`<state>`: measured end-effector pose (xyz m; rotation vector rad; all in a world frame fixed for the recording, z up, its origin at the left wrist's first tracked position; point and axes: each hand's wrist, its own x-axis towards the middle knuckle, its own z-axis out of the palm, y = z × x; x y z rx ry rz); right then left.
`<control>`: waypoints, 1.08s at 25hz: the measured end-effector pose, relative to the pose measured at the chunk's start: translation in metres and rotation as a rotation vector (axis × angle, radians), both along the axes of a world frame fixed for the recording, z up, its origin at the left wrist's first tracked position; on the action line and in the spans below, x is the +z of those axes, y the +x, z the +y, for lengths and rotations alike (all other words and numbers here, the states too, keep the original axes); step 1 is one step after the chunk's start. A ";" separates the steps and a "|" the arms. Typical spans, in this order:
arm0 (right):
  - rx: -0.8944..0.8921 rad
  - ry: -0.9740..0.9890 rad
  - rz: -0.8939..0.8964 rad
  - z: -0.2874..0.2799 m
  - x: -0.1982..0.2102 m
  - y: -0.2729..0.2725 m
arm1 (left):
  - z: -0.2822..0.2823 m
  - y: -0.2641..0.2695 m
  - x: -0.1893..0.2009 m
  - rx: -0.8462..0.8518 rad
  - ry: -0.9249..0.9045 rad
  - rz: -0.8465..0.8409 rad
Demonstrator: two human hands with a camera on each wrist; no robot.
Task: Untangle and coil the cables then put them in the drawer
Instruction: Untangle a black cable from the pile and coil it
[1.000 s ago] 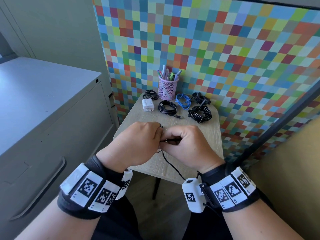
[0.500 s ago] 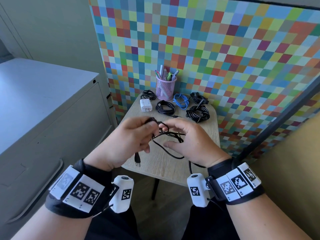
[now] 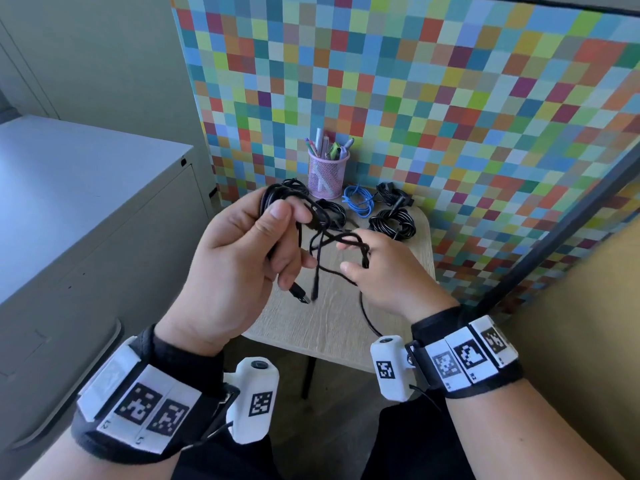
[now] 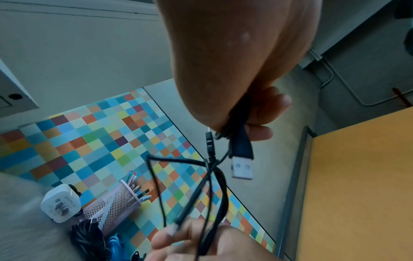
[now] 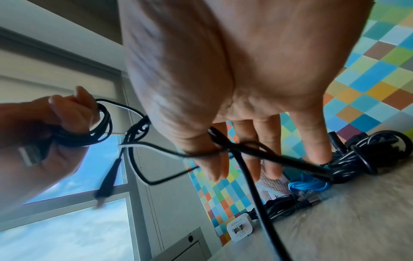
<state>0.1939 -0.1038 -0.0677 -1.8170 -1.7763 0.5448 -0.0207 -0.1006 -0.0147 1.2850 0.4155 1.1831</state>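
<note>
2 hands work 1 black cable point(image 3: 322, 237) above the desk point(image 3: 332, 327). Left hand point(image 3: 235, 268) clamps the wound loops, keeping the coil from springing apart; right hand point(image 3: 388, 275), fingers extended, hooks the slack to feed another turn. 4 coiled cables point(image 3: 391, 223) wait beside the pen cup point(image 3: 327, 174).

Both forearms reach forward at chest height, each wrist wrapped in a black band carrying white marker tiles and a small white camera. The left hand point(image 3: 239, 258) is raised, palm turned inward, its fingers point(image 3: 287, 268) curled and thumb pressed down on loops of a thin black cable point(image 3: 322, 237). The right hand point(image 3: 391, 271) sits lower, fingers point(image 5: 270, 141) stretched nearly straight and spread, with strands of that cable draped across them.
</note>
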 end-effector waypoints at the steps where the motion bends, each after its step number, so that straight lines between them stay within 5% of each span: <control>1: -0.005 -0.023 -0.035 0.002 0.002 0.000 | 0.000 0.001 0.000 0.002 0.004 -0.004; 7: 0.009 -0.170 -0.081 0.004 0.001 0.000 | 0.000 -0.002 -0.006 0.080 -0.036 -0.018; 14: 0.124 -0.019 0.279 -0.012 0.015 -0.017 | 0.015 -0.002 -0.022 0.163 -0.043 0.380; 18: 0.158 0.002 0.321 -0.009 0.011 -0.027 | 0.017 0.005 -0.029 0.170 -0.096 0.505; 27: 0.077 0.018 0.344 -0.009 -0.005 -0.027 | 0.022 -0.002 -0.006 0.466 -0.051 0.325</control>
